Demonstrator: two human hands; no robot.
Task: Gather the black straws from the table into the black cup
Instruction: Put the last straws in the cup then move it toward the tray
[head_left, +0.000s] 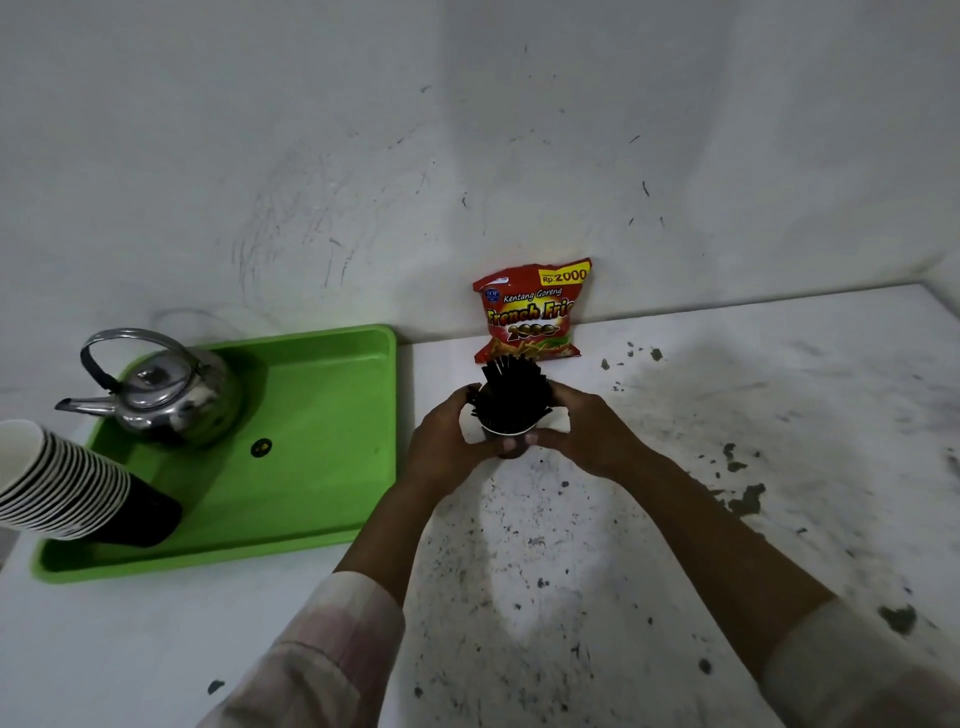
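A bundle of black straws stands fanned out in the black cup, whose white rim shows toward me. The cup stands on the white table, near the back wall. My left hand wraps the cup's left side and my right hand wraps its right side, thumbs meeting at the front. Most of the cup's wall is hidden by my fingers. I see no loose straws on the table.
A red snack bag leans on the wall right behind the cup. To the left a green tray holds a metal kettle and a tilted stack of paper cups. The table surface is chipped and speckled.
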